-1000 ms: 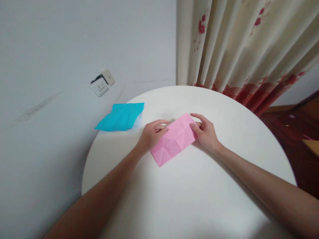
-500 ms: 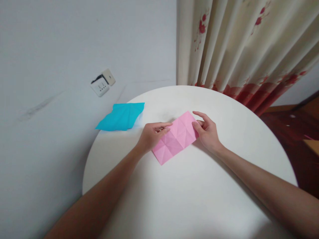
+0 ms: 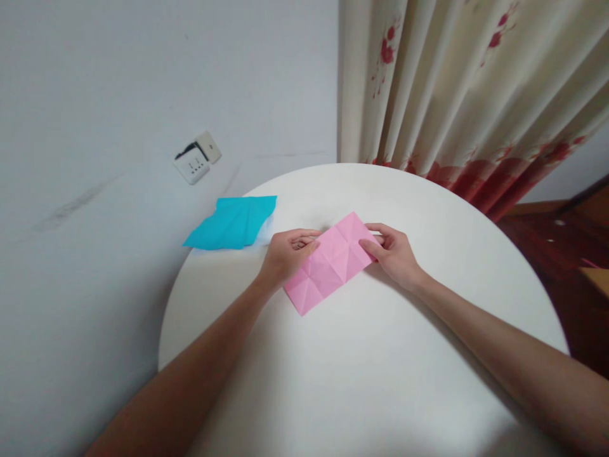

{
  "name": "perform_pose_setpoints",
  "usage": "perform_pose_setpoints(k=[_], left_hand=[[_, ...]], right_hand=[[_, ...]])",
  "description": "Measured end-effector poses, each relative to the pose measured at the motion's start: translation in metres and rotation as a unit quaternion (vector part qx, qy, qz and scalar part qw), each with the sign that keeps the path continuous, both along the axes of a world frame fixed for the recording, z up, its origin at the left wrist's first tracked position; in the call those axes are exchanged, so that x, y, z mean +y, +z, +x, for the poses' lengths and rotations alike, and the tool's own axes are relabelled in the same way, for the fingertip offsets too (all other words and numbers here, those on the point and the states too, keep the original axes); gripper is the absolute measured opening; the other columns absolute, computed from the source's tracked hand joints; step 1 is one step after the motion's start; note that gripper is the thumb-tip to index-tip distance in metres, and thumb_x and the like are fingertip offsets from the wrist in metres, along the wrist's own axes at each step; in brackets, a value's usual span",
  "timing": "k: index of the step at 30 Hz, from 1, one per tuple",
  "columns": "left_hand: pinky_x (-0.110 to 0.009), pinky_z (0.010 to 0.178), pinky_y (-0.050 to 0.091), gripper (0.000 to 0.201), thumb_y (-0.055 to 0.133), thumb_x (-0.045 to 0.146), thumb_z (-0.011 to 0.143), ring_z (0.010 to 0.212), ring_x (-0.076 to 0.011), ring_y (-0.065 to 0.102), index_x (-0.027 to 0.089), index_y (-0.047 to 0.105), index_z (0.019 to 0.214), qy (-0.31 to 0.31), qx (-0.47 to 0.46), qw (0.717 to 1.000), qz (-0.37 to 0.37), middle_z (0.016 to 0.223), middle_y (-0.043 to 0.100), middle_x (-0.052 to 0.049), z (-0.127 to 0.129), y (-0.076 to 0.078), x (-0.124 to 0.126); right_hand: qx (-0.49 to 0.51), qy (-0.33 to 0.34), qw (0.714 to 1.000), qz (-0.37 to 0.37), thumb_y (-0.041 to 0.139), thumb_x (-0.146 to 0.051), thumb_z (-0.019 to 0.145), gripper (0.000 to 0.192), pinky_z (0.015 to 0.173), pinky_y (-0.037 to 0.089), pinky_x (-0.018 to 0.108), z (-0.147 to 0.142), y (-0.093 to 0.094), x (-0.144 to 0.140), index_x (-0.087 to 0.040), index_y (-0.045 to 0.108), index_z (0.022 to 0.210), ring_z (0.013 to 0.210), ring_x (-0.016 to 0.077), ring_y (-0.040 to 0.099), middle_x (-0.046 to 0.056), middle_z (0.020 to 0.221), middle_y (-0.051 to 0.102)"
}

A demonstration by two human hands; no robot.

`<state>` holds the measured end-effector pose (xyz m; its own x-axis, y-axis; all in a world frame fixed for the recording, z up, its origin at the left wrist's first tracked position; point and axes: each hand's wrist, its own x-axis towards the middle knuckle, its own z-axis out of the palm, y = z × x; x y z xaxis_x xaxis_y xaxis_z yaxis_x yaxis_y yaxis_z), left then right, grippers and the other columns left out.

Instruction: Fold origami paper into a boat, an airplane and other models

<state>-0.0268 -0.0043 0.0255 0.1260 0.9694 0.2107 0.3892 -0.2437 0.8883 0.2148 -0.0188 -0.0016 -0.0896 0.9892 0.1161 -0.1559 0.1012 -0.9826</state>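
Observation:
A pink sheet of paper (image 3: 333, 263), rectangular and marked with crossing creases, is held tilted over the white table. My left hand (image 3: 285, 254) grips its upper left edge, thumb on top and the other fingers behind. At the right end, my right hand (image 3: 392, 254) pinches the paper with the thumb on its face; its fingers reach behind and are partly hidden. Whether the sheet's lower corner touches the table I cannot tell.
A round white table (image 3: 361, 374) stands against the wall. On its left edge lies a creased blue sheet (image 3: 233, 222), with something whitish under it. A wall socket (image 3: 193, 165) sits behind, and a flowered curtain (image 3: 442, 95) hangs at the back right.
The pink paper has shifted slightly left with both hands. My right index finger, raised off the sheet before, is now drawn in behind its edge.

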Motion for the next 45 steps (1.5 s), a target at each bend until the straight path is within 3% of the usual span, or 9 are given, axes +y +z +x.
perform_pose_setpoints(k=[6,19,22,25,27,31,36,41,45], left_hand=[[-0.028,0.074,0.059,0.025,0.073,0.029,0.078,0.083,-0.0206,0.075,0.016,0.079,0.099,0.004,-0.008,1.000,0.008,0.094,0.080,-0.008,-0.002,-0.001,0.002],[-0.028,0.073,0.056,0.018,0.070,0.032,0.080,0.081,-0.0204,0.073,0.016,0.076,0.087,-0.028,-0.019,0.999,0.009,0.088,0.079,-0.007,-0.002,-0.001,0.003],[-0.025,0.066,0.054,0.025,0.067,0.031,0.082,0.075,-0.0178,0.071,0.016,0.075,0.101,-0.031,-0.017,0.999,0.011,0.085,0.078,-0.005,-0.002,-0.001,0.003],[-0.021,0.057,0.046,0.035,0.063,0.027,0.084,0.064,-0.0142,0.066,0.017,0.070,0.118,-0.038,-0.001,0.999,0.010,0.077,0.075,-0.002,-0.002,0.002,0.000],[-0.022,0.060,0.047,0.032,0.060,0.027,0.087,0.069,-0.0150,0.067,0.017,0.071,0.116,-0.047,0.010,0.999,0.024,0.082,0.076,-0.003,-0.001,0.004,-0.001],[-0.027,0.074,0.050,0.027,0.057,0.028,0.091,0.088,-0.0191,0.071,0.019,0.078,0.105,-0.037,0.054,0.996,0.062,0.102,0.079,-0.006,-0.001,0.005,-0.001],[-0.028,0.076,0.050,0.027,0.059,0.028,0.091,0.091,-0.0200,0.070,0.019,0.079,0.106,-0.023,0.056,0.996,0.071,0.106,0.079,-0.007,-0.002,0.004,-0.001],[-0.028,0.077,0.051,0.026,0.061,0.029,0.090,0.091,-0.0195,0.070,0.019,0.079,0.106,-0.020,0.023,0.997,0.070,0.106,0.078,-0.007,-0.001,0.007,-0.002],[-0.030,0.084,0.053,0.026,0.063,0.030,0.090,0.097,-0.0211,0.070,0.018,0.080,0.105,-0.014,-0.005,0.997,0.072,0.109,0.078,-0.008,-0.002,0.009,-0.003]], right_hand=[[-0.067,0.007,0.997,0.029,0.073,-0.042,0.082,0.027,0.048,0.031,0.024,0.004,-0.003,0.001,-0.015,0.072,0.083,0.051,0.0095,0.045,-0.002,0.059,0.060],[-0.056,0.004,0.997,0.052,0.067,-0.035,0.085,0.023,0.052,0.036,0.026,0.006,-0.001,0.001,-0.017,0.078,0.095,0.054,0.0114,0.047,-0.001,0.062,0.061],[-0.041,-0.007,0.998,0.042,0.070,-0.037,0.083,0.033,0.049,0.037,0.026,0.004,0.001,0.000,-0.017,0.073,0.109,0.052,0.0113,0.048,-0.003,0.062,0.060],[-0.025,-0.019,0.999,0.044,0.073,-0.036,0.083,0.062,0.048,0.038,0.026,0.004,0.003,-0.001,-0.020,0.054,0.139,0.050,0.0117,0.048,-0.006,0.061,0.059],[-0.023,-0.021,0.998,0.062,0.072,-0.036,0.085,0.067,0.049,0.039,0.027,0.004,0.003,-0.001,-0.021,0.049,0.145,0.051,0.0117,0.049,-0.005,0.064,0.060],[-0.034,-0.034,0.995,0.089,0.073,-0.038,0.085,0.050,0.048,0.039,0.027,0.004,0.002,0.001,-0.018,0.065,0.130,0.053,0.0096,0.046,-0.002,0.075,0.061],[-0.018,-0.076,0.991,0.105,0.077,-0.040,0.082,0.064,0.049,0.042,0.028,0.005,0.002,0.002,-0.023,0.059,0.141,0.056,0.0108,0.048,-0.002,0.078,0.061],[-0.046,-0.089,0.987,0.124,0.072,-0.038,0.086,0.028,0.054,0.043,0.030,0.006,0.001,0.003,-0.022,0.079,0.108,0.058,0.0122,0.051,0.002,0.078,0.066],[-0.048,-0.085,0.986,0.131,0.074,-0.039,0.085,0.028,0.060,0.047,0.031,0.006,-0.001,0.004,-0.025,0.079,0.109,0.066,0.0135,0.054,0.004,0.090,0.070]])
